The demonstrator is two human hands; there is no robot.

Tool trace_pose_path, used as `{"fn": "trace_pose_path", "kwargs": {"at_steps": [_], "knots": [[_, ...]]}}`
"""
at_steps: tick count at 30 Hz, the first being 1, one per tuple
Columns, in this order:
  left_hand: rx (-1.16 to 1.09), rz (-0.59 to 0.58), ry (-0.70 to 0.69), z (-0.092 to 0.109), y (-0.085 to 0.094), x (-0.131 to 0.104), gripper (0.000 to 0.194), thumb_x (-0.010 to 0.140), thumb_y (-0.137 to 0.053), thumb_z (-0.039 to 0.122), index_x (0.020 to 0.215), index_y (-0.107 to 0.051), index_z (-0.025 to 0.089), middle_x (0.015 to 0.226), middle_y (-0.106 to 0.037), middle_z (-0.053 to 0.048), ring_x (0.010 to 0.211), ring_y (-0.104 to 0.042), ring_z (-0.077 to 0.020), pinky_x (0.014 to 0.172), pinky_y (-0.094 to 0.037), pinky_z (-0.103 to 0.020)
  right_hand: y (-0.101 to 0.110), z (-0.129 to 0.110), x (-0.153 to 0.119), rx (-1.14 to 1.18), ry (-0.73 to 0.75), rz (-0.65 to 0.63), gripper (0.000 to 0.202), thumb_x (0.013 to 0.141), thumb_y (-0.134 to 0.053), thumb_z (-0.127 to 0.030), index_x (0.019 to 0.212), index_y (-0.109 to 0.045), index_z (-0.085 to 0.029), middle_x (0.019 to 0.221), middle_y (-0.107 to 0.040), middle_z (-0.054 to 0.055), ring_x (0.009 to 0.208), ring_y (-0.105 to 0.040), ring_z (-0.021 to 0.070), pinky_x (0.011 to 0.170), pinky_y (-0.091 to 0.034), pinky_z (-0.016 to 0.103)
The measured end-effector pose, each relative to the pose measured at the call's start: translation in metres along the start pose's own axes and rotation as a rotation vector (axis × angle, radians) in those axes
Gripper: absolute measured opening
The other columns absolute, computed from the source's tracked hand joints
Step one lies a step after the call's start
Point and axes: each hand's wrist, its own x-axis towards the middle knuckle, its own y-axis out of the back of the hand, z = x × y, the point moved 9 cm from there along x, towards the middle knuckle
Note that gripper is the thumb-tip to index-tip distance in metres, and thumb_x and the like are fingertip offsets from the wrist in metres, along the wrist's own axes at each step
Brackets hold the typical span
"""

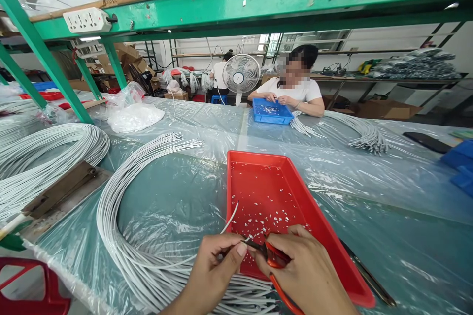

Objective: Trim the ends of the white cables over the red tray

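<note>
My left hand (216, 268) pinches the end of a thin white cable (232, 217) between thumb and forefinger. Another stretch of that cable curves up over the near left rim of a red tray (254, 182). Orange-handled scissors (284, 296) are in my right hand (305, 268), their dark blades touching or almost touching my left fingertips. How far the blades are apart is hidden. Small pale scraps (275, 216) lie scattered on the tray floor under both hands. A large curved bundle of white cables (111, 202) passes beneath my left wrist.
Dark metal tweezers (369, 275) lie right of the tray. Coiled cables (81, 142) and a flat metal-and-wood piece (62, 192) sit at left. Across the plastic-covered table, a co-worker (310, 91) works over a blue tray (271, 118). A green shelf beam (221, 10) spans overhead.
</note>
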Motion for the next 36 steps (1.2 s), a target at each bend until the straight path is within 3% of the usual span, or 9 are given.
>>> {"fn": "trace_pose_path", "kwargs": {"at_steps": [6,11,17,22,25,28,32,36], "knots": [[0.028,0.041,-0.013,0.005,0.007,0.002,0.026,0.080,-0.058,0.033,0.072,-0.070,0.011,0.056,-0.053,-0.002,0.050,-0.040,-0.0092,0.049,-0.032,-0.021,0.000,-0.003,-0.001,0.020,0.010,-0.011,0.041,0.076,-0.056,-0.035,0.050,-0.030,-0.019,0.042,-0.039,-0.005,0.047,-0.038,0.0125,0.047,-0.025,0.020],[0.253,0.122,-0.171,0.021,0.011,-0.002,0.021,0.080,-0.058,0.025,0.068,-0.070,0.013,0.057,-0.059,-0.005,0.054,-0.050,-0.0134,0.052,-0.037,-0.023,-0.003,-0.003,-0.004,0.054,-0.003,-0.039,0.040,0.075,-0.057,-0.033,0.049,-0.031,-0.019,0.042,-0.043,-0.005,0.048,-0.041,0.0126,0.047,-0.025,0.021],[0.553,0.153,-0.463,0.043,0.004,-0.014,0.018,0.083,-0.051,0.011,0.091,-0.066,0.014,0.066,-0.063,-0.005,0.056,-0.052,-0.0132,0.055,-0.037,-0.022,0.006,-0.008,-0.002,0.028,0.037,0.040,0.037,0.078,-0.054,-0.031,0.050,-0.032,-0.019,0.041,-0.042,-0.006,0.044,-0.041,0.0115,0.049,-0.025,0.023],[0.388,-0.006,-0.288,0.034,-0.003,-0.008,0.027,0.090,-0.040,0.016,0.079,-0.064,0.015,0.064,-0.057,-0.003,0.059,-0.050,-0.0126,0.059,-0.037,-0.022,0.011,-0.010,-0.002,-0.006,0.093,0.098,0.030,0.074,-0.055,-0.024,0.052,-0.035,-0.019,0.043,-0.045,-0.006,0.046,-0.042,0.0115,0.054,-0.026,0.024],[0.317,0.009,-0.202,0.028,0.001,-0.005,0.028,0.089,-0.044,0.022,0.071,-0.065,0.014,0.061,-0.056,-0.002,0.058,-0.049,-0.0124,0.057,-0.037,-0.021,0.011,-0.009,-0.003,-0.010,0.076,0.086,0.031,0.073,-0.056,-0.024,0.051,-0.035,-0.019,0.043,-0.044,-0.006,0.046,-0.041,0.0117,0.053,-0.025,0.023],[0.322,0.060,-0.205,0.026,0.006,-0.004,0.022,0.085,-0.051,0.022,0.073,-0.068,0.015,0.063,-0.061,-0.003,0.059,-0.053,-0.0130,0.056,-0.039,-0.021,0.009,-0.007,-0.003,-0.011,0.039,0.051,0.034,0.072,-0.057,-0.025,0.050,-0.032,-0.019,0.042,-0.043,-0.006,0.045,-0.040,0.0115,0.050,-0.024,0.023],[0.569,0.166,-0.444,0.042,0.006,-0.013,0.014,0.082,-0.053,0.011,0.082,-0.067,0.014,0.069,-0.067,-0.005,0.060,-0.058,-0.0139,0.057,-0.042,-0.022,0.008,-0.010,-0.005,-0.055,0.036,0.058,0.037,0.076,-0.055,-0.031,0.049,-0.032,-0.020,0.040,-0.042,-0.005,0.043,-0.040,0.0121,0.048,-0.023,0.023],[0.864,0.266,-0.701,0.053,-0.003,-0.028,0.019,0.078,-0.055,0.002,0.092,-0.062,0.012,0.074,-0.069,-0.008,0.058,-0.060,-0.0154,0.054,-0.043,-0.025,0.009,-0.011,-0.007,-0.104,-0.007,0.067,0.034,0.076,-0.052,-0.029,0.048,-0.035,-0.020,0.039,-0.045,-0.004,0.044,-0.043,0.0141,0.049,-0.023,0.025]]}}
